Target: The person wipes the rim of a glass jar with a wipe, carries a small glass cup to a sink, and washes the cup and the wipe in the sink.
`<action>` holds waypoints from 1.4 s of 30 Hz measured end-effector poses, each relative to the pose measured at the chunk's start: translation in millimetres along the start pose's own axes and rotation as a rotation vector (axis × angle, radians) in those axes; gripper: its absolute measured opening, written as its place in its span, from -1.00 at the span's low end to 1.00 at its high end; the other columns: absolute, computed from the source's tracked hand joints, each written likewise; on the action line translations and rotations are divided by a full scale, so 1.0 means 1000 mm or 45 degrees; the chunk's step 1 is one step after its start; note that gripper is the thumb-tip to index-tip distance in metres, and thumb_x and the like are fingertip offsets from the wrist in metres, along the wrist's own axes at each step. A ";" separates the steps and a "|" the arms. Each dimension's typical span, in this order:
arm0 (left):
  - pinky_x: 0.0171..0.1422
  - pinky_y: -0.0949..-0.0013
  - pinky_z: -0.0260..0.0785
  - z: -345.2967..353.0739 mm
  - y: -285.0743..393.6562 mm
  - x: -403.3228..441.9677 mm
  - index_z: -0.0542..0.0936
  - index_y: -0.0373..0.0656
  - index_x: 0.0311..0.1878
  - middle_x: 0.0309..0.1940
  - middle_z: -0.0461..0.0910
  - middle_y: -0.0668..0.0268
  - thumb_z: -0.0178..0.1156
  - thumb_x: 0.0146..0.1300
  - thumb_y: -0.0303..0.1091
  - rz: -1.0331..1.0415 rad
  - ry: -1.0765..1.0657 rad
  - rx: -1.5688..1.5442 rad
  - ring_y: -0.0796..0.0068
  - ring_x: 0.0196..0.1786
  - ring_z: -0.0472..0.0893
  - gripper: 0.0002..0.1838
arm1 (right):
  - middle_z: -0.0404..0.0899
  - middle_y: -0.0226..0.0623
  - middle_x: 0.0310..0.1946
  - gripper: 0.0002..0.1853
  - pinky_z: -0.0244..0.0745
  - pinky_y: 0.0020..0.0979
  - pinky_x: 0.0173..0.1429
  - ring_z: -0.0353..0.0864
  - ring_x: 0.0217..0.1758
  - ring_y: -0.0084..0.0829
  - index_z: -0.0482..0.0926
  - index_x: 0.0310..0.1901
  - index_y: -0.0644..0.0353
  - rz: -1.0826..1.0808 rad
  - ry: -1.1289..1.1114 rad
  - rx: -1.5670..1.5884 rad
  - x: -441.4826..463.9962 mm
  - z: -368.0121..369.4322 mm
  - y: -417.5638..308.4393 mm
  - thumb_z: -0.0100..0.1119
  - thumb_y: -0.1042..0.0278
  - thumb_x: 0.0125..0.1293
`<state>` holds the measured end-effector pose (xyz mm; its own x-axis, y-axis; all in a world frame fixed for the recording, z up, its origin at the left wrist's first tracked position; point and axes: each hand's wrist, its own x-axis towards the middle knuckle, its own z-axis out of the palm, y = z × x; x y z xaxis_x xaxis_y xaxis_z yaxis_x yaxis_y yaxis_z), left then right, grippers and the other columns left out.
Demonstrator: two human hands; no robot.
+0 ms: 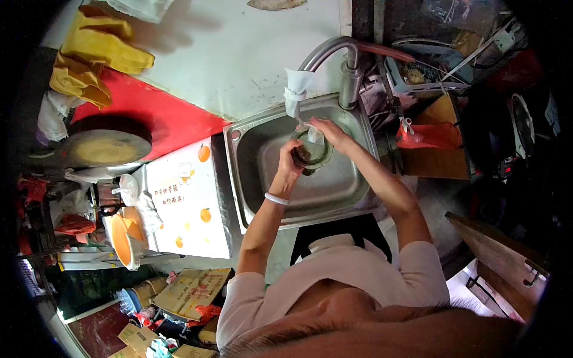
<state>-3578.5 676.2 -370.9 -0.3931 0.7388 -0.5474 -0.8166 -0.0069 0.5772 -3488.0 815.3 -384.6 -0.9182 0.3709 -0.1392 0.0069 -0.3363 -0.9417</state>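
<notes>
A round, greenish see-through bowl [325, 160] is held under the faucet, above the steel sink [250, 194]. My left hand [289, 161] is closed on the bowl's left side, the thumb at its rim. At the far right rim is my right hand [332, 133], its fingers curled over the edge. Something whitish lies or runs inside the bowl near those fingers; whether it is water or a cloth is unclear. Dark bits show in the bowl's left part. Just above hangs the faucet [327, 52], with a white wrap [295, 89] tied around its spout.
A white counter [239, 77] lies behind the sink, with yellow gloves [98, 51] at its left. A white box with orange prints [188, 203] stands left of the sink. A round wooden board [107, 147] is farther left. At right are an open cardboard box [439, 158] and a grey basin [427, 71].
</notes>
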 end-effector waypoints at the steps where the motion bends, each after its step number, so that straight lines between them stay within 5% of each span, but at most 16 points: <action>1: -0.30 0.37 0.33 0.002 -0.002 0.002 0.51 -0.20 -0.33 -0.49 0.47 0.27 0.12 -0.13 -0.33 0.002 0.002 -0.005 0.38 -0.41 0.46 -0.76 | 0.52 -0.27 -0.17 -0.47 0.24 -0.54 0.02 0.38 -0.03 -0.51 0.40 0.04 0.27 0.075 0.209 -0.002 -0.006 0.003 0.008 -0.29 -0.04 0.32; 3: -0.20 0.30 0.38 0.007 -0.002 0.010 0.49 -0.17 -0.24 -0.38 0.50 0.25 0.08 -0.05 -0.25 0.003 -0.049 -0.305 0.32 -0.30 0.50 -0.71 | 0.46 -0.24 -0.07 -0.48 0.22 -0.53 0.06 0.34 0.03 -0.50 0.32 0.10 0.27 0.202 0.374 -0.014 -0.030 0.019 0.009 -0.30 -0.01 0.33; 5: -0.14 0.27 0.37 0.023 0.013 0.005 0.47 -0.17 -0.21 -0.32 0.51 0.24 0.05 -0.01 -0.22 -0.024 -0.019 -0.327 0.31 -0.25 0.50 -0.69 | 0.18 -0.15 0.19 -0.51 0.10 -0.49 0.22 0.16 0.24 -0.42 0.07 0.25 0.21 -0.063 0.532 -0.048 -0.049 0.042 0.042 -0.26 0.18 0.35; 6: -0.07 0.25 0.37 0.029 0.017 0.004 0.46 -0.18 -0.17 -0.26 0.51 0.23 0.02 0.04 -0.19 -0.051 0.011 -0.346 0.30 -0.19 0.51 -0.68 | -0.05 -0.12 0.29 -0.49 -0.03 -0.48 0.30 -0.04 0.35 -0.34 -0.01 0.28 0.19 -0.403 0.561 -0.573 -0.056 0.051 0.059 -0.21 0.40 0.31; 8: 0.05 0.13 0.30 0.028 0.013 0.011 0.42 -0.20 -0.08 -0.17 0.50 0.21 -0.08 0.15 -0.04 0.051 -0.054 -0.249 0.22 -0.10 0.48 -0.56 | -0.09 -0.10 0.30 -0.46 -0.08 -0.45 0.32 -0.14 0.38 -0.31 -0.05 0.28 0.19 -0.445 0.696 -0.565 -0.062 0.068 0.053 -0.22 0.53 0.27; 13: -0.03 0.23 0.37 0.023 0.006 0.020 0.45 -0.16 -0.12 -0.18 0.50 0.27 -0.04 0.14 0.03 0.150 0.120 -0.221 0.36 -0.11 0.50 -0.55 | 0.47 -0.23 -0.03 -0.72 0.29 -0.53 0.10 0.42 0.03 -0.47 0.45 -0.03 0.28 -0.281 0.985 0.044 -0.049 0.037 0.074 -0.07 0.59 0.20; 17: -0.08 0.24 0.38 0.004 0.000 0.032 0.45 -0.14 -0.11 -0.18 0.50 0.27 -0.03 0.15 0.03 0.102 0.141 -0.227 0.35 -0.15 0.51 -0.56 | 0.47 -0.26 -0.04 -0.69 0.34 -0.49 0.08 0.41 0.06 -0.44 0.49 -0.11 0.24 -0.647 0.796 -0.308 -0.051 0.041 0.039 -0.04 0.71 0.10; 20: -0.05 0.24 0.38 -0.012 -0.016 0.043 0.44 -0.14 -0.10 -0.17 0.50 0.27 -0.07 0.19 0.01 0.108 0.094 -0.172 0.33 -0.12 0.50 -0.58 | 0.45 -0.17 -0.05 -0.78 0.40 -0.31 0.01 0.45 0.01 -0.21 0.49 -0.19 0.25 -0.910 0.660 -1.345 -0.034 0.068 0.021 -0.02 0.59 0.10; 24: 0.02 0.25 0.34 -0.009 -0.021 0.030 0.42 -0.18 -0.09 -0.11 0.48 0.25 -0.20 0.27 -0.15 0.204 0.146 -0.263 0.31 -0.06 0.47 -0.66 | 0.26 -0.11 0.14 -0.64 0.01 -0.11 0.27 0.20 0.23 -0.18 0.32 0.07 0.24 -0.268 0.333 -1.237 0.000 0.027 0.004 -0.12 0.41 0.21; 27: 0.00 0.25 0.36 -0.022 -0.002 0.043 0.44 -0.21 -0.11 -0.18 0.51 0.23 -0.20 0.27 -0.18 0.262 0.124 -0.255 0.32 -0.11 0.50 -0.66 | 0.25 -0.06 0.12 -0.58 0.06 -0.15 0.26 0.18 0.23 -0.15 0.28 0.10 0.26 -0.544 0.464 -0.850 -0.016 0.029 0.068 -0.09 0.52 0.16; 29: -0.01 0.25 0.36 -0.027 -0.001 0.045 0.45 -0.23 -0.13 -0.24 0.53 0.21 -0.21 0.27 -0.19 0.313 0.186 -0.069 0.29 -0.14 0.52 -0.65 | 0.20 -0.01 0.15 -0.52 -0.01 -0.16 0.31 0.12 0.27 -0.11 0.26 0.10 0.36 -1.037 0.507 -1.086 -0.028 0.063 0.062 -0.07 0.69 0.07; 30: -0.02 0.25 0.37 -0.043 -0.007 0.052 0.42 -0.22 -0.09 -0.18 0.51 0.21 -0.23 0.28 -0.19 0.365 0.033 0.010 0.27 -0.12 0.51 -0.65 | 0.21 -0.04 0.15 -0.52 0.02 -0.11 0.29 0.14 0.26 -0.12 0.27 0.11 0.32 -0.876 0.384 -1.291 -0.037 0.077 0.044 -0.03 0.61 0.08; 31: -0.04 0.25 0.38 -0.040 -0.037 0.061 0.40 -0.21 -0.07 -0.16 0.50 0.22 -0.21 0.28 -0.19 0.577 -0.049 -0.412 0.27 -0.12 0.51 -0.66 | 0.24 -0.06 0.14 -0.55 0.04 -0.10 0.28 0.16 0.24 -0.12 0.29 0.10 0.31 -0.832 0.379 -1.364 -0.030 0.086 0.028 -0.03 0.55 0.10; 33: -0.03 0.24 0.38 -0.024 -0.041 0.046 0.36 -0.18 -0.01 -0.11 0.46 0.22 -0.22 0.29 -0.19 0.471 -0.019 -0.612 0.27 -0.09 0.49 -0.66 | 0.27 -0.09 0.11 -0.58 0.09 -0.11 0.22 0.19 0.22 -0.14 0.30 0.07 0.31 -0.744 0.362 -1.446 -0.005 0.076 0.018 -0.03 0.47 0.13; 35: 0.04 0.18 0.33 -0.026 -0.023 0.039 0.36 -0.15 0.01 -0.07 0.45 0.22 -0.28 0.30 -0.18 0.120 0.088 -0.344 0.26 -0.03 0.46 -0.64 | 0.29 -0.11 0.09 -0.61 0.14 -0.14 0.17 0.22 0.20 -0.19 0.29 0.07 0.32 -0.674 0.342 -1.607 0.020 0.047 0.026 -0.07 0.43 0.18; 42: -0.05 0.21 0.37 -0.047 -0.016 0.045 0.43 -0.22 -0.13 -0.23 0.52 0.22 -0.22 0.27 -0.18 0.268 0.075 -0.101 0.26 -0.18 0.52 -0.66 | 0.17 -0.10 0.18 -0.52 -0.05 -0.14 0.32 0.01 0.32 -0.14 0.27 0.12 0.25 -0.678 0.312 -1.503 -0.055 0.082 0.026 0.04 0.39 0.13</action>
<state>-3602.5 678.0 -433.2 -0.5803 0.6751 -0.4555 -0.7437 -0.2114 0.6342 -3469.7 714.9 -375.8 -0.8217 0.4106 0.3953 0.1236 0.8054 -0.5797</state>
